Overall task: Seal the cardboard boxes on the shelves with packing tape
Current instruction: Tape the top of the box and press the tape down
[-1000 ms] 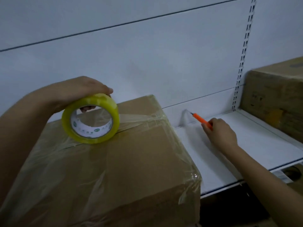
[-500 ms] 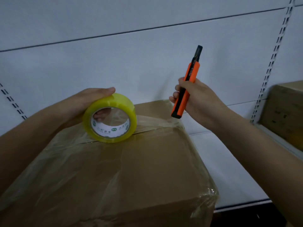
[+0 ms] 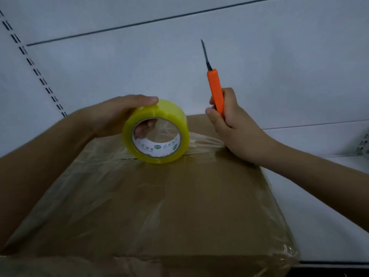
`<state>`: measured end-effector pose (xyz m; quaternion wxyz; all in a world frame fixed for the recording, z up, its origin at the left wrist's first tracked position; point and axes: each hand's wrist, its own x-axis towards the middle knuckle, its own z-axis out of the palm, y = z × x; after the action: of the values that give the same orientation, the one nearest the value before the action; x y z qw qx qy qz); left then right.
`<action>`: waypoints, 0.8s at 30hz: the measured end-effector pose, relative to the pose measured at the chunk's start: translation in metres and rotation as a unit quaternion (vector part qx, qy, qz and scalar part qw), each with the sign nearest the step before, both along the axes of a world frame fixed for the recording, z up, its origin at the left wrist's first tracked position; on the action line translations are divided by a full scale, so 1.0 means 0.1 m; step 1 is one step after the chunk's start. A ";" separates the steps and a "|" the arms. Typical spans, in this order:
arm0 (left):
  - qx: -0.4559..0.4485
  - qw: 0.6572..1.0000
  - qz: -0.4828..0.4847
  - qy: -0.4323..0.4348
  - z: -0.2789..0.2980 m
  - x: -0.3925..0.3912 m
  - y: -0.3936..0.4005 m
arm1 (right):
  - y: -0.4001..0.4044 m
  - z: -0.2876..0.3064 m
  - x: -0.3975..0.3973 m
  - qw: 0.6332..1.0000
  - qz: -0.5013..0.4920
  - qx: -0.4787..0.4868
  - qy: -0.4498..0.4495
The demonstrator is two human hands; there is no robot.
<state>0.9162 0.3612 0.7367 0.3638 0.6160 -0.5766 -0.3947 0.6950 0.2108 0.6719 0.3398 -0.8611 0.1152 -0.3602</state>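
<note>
A brown cardboard box (image 3: 159, 206) fills the lower part of the view, its top covered in clear tape. A yellowish roll of packing tape (image 3: 157, 130) stands on edge over the box's centre seam. My left hand (image 3: 117, 114) grips the roll from behind, fingers over its top and inside its core. A strip of tape (image 3: 205, 141) runs from the roll to the right. My right hand (image 3: 233, 130) rests on the box at the end of that strip. It holds an orange utility knife (image 3: 215, 90) upright, blade out and pointing up.
The box sits on a white shelf (image 3: 319, 206) that shows to its right. A white back panel (image 3: 179, 56) rises behind, with a slotted upright (image 3: 34, 64) at the left and another slotted upright (image 3: 363, 144) at the far right edge.
My right hand picked the knife up from the shelf, brought it over to the box and came down onto the tape strip. The blade is now extended. The roll stayed on the seam.
</note>
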 end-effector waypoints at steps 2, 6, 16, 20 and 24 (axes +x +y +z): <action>-0.023 0.999 -0.010 0.035 -0.08 0.05 0.02 | 0.03 -0.01 0.00 1.000 -0.015 -0.013 0.023; -0.036 0.992 -0.039 0.113 -0.27 0.18 0.12 | 0.00 -0.01 0.07 0.988 -0.076 -0.040 0.132; -0.079 0.987 -0.048 0.133 -0.41 0.14 0.06 | 0.24 -0.09 0.30 0.948 -0.275 -0.057 0.152; -0.043 0.987 -0.072 0.140 -0.25 0.02 -0.10 | 0.32 -0.03 0.15 0.952 -0.246 -0.071 0.165; -0.001 0.973 -0.123 0.198 -0.17 -0.30 -0.37 | 0.16 0.06 -0.23 0.943 -0.261 -0.047 0.200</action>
<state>0.8862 0.3246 0.7193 0.4200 0.4499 -0.5651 -0.5495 0.6721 0.2264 0.6780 0.1632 -0.8701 0.3844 -0.2618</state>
